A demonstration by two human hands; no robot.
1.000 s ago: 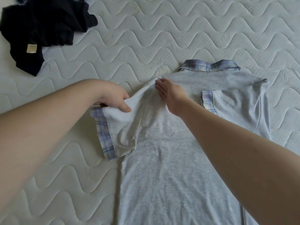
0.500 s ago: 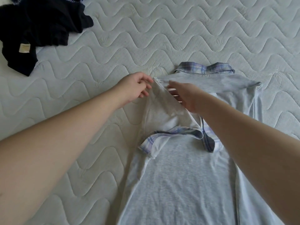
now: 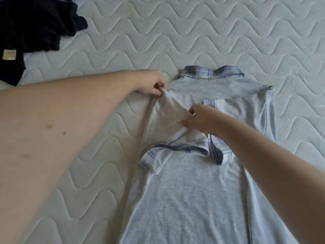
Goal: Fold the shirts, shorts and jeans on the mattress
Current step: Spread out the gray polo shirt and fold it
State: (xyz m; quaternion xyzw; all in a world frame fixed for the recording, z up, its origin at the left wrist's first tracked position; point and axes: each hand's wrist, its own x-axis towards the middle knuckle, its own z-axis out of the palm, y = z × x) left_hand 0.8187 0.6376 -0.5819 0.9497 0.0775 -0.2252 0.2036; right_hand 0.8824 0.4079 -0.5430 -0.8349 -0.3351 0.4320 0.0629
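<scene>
A light grey polo shirt (image 3: 190,187) with a blue plaid collar (image 3: 212,73) lies face down on the white quilted mattress (image 3: 158,36), collar away from me. Both of its sleeves are folded in over the back, and the left sleeve's plaid cuff (image 3: 177,149) lies across the middle. My left hand (image 3: 152,84) pinches the shirt's left shoulder corner. My right hand (image 3: 199,118) pinches the folded left sleeve's fabric a little lower, near the middle of the back. The fabric between my hands is lifted into a ridge.
A heap of dark navy or black clothes (image 3: 31,29) with a beige label (image 3: 9,54) lies at the far left corner. Bare mattress surrounds the shirt on the left, beyond it and to the right.
The left sleeve, which lay out to the side, has been folded in over the shirt's back. My left hand moved up to the shoulder corner, and my right hand moved down onto the folded sleeve.
</scene>
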